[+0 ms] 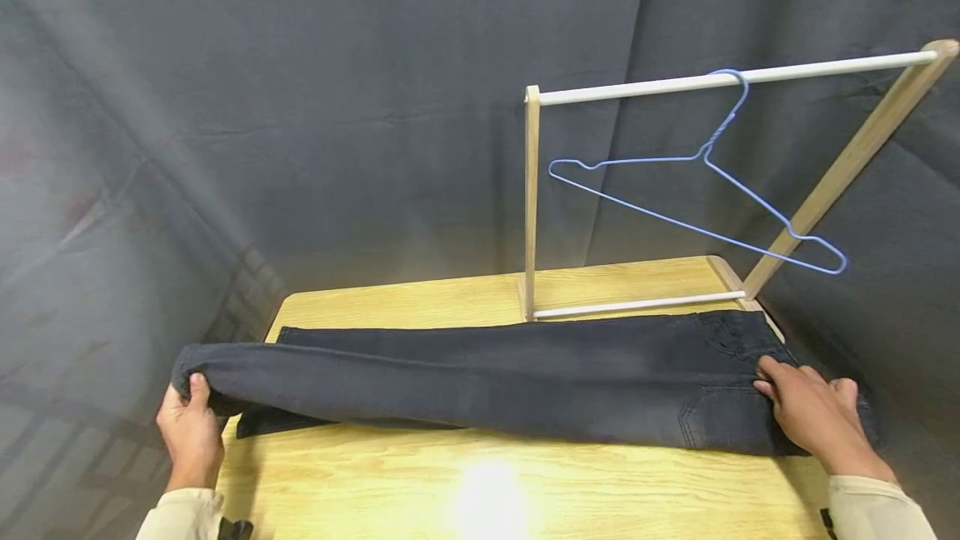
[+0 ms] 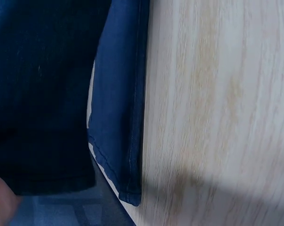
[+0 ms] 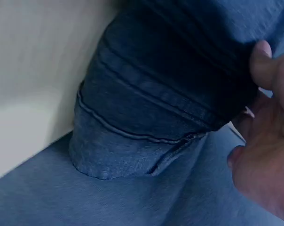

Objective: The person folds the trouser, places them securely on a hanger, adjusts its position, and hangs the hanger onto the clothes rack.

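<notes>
A pair of black jeans (image 1: 480,382) lies lengthwise across the wooden table, leg hems to the left and waist to the right. My left hand (image 1: 191,432) grips the hem of one leg and holds it raised off the table's left end. In the left wrist view the other leg (image 2: 116,103) lies beneath, flat on the wood. At the waist end, my right hand (image 1: 817,415) pinches the cloth between thumb and fingers. The right wrist view shows the waistband (image 3: 142,89) drooping over the table's edge, beside my right hand (image 3: 269,122); some fingertips are hidden by cloth.
Behind the jeans stands a wooden rack with a white top rail (image 1: 637,90) and a white lower bar (image 1: 637,307). A blue wire hanger (image 1: 645,211) hangs from the rail. Grey cloth (image 1: 375,107) surrounds the wooden table (image 1: 375,473) at the back and sides.
</notes>
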Demonstrator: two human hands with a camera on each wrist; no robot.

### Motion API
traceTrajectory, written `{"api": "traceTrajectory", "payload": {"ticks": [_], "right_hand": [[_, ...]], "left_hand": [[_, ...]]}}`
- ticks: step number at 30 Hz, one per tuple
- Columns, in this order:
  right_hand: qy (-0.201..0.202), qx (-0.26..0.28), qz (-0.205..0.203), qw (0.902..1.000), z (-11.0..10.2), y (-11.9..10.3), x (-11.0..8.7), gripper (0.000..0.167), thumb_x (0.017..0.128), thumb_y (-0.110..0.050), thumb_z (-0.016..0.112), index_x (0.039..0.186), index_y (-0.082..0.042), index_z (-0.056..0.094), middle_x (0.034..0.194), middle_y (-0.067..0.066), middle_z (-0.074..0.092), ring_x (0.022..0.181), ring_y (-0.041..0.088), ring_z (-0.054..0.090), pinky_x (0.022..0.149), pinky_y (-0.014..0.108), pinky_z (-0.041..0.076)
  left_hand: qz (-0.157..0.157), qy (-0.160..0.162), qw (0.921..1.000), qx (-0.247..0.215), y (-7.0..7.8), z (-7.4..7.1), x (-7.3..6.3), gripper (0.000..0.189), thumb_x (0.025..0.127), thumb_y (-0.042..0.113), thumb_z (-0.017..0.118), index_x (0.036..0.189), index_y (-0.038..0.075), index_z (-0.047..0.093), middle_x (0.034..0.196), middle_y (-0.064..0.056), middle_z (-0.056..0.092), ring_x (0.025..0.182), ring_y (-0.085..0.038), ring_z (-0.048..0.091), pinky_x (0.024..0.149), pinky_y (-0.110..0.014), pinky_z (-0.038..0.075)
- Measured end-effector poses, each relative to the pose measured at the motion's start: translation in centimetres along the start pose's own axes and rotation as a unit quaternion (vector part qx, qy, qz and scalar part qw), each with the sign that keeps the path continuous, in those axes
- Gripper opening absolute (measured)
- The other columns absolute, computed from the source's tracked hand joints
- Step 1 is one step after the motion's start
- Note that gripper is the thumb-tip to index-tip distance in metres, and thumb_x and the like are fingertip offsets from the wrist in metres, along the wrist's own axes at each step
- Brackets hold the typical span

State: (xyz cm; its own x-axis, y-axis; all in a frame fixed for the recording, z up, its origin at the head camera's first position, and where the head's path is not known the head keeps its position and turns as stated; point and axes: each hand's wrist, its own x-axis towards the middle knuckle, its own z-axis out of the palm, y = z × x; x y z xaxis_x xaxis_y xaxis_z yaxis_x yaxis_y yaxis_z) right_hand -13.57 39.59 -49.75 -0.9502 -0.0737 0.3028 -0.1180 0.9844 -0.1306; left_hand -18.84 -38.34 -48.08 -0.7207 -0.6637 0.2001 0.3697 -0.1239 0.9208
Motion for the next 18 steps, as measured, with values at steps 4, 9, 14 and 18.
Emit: {"api": "traceTrajectory", "payload": {"ticks": [4, 9, 14, 18], "right_hand": [[-0.032, 0.012, 0.040, 0.9986, 0.3, -0.2, 1.8, 0.024, 0.097, -0.014, 0.059, 0.079, -0.013, 0.043, 0.057, 0.004, 0.051, 0.055, 0.024, 0.051, 0.060, 0.050, 0.024], [-0.084, 0.020, 0.050, 0.9950, 2.4, 0.1, 3.0, 0.020, 0.101, -0.015, 0.053, 0.085, -0.011, 0.042, 0.059, 0.003, 0.056, 0.056, 0.025, 0.057, 0.063, 0.049, 0.026], [-0.107, 0.039, 0.083, 0.9900, 3.7, 0.5, 2.6, 0.019, 0.103, -0.016, 0.050, 0.087, -0.010, 0.043, 0.060, 0.004, 0.055, 0.059, 0.027, 0.058, 0.069, 0.055, 0.026], [-0.086, 0.046, 0.095, 0.9907, 3.9, 0.7, 1.8, 0.017, 0.104, -0.016, 0.048, 0.090, -0.008, 0.042, 0.063, 0.010, 0.060, 0.063, 0.036, 0.061, 0.074, 0.060, 0.025]], "left_hand": [[-0.044, -0.009, 0.9898, 0.135, -0.8, 0.2, 0.1, 0.037, 0.103, 0.025, 0.053, 0.135, 0.008, 0.061, 0.112, 0.014, 0.068, 0.105, 0.004, 0.060, 0.085, -0.006, 0.044], [-0.138, -0.161, 0.9100, 0.356, -3.0, 0.2, 0.2, 0.058, 0.109, 0.036, 0.031, 0.153, -0.001, 0.032, 0.154, -0.017, 0.041, 0.144, -0.022, 0.038, 0.119, -0.029, 0.032], [-0.143, -0.292, 0.7935, 0.515, -4.5, -0.5, 0.6, 0.064, 0.109, 0.034, 0.014, 0.150, -0.015, 0.019, 0.151, -0.043, 0.022, 0.143, -0.057, 0.020, 0.119, -0.063, 0.020], [-0.152, -0.303, 0.7745, 0.534, -4.2, -1.0, 0.4, 0.064, 0.109, 0.035, 0.016, 0.147, -0.016, 0.020, 0.149, -0.045, 0.021, 0.140, -0.061, 0.020, 0.118, -0.065, 0.020]]}}
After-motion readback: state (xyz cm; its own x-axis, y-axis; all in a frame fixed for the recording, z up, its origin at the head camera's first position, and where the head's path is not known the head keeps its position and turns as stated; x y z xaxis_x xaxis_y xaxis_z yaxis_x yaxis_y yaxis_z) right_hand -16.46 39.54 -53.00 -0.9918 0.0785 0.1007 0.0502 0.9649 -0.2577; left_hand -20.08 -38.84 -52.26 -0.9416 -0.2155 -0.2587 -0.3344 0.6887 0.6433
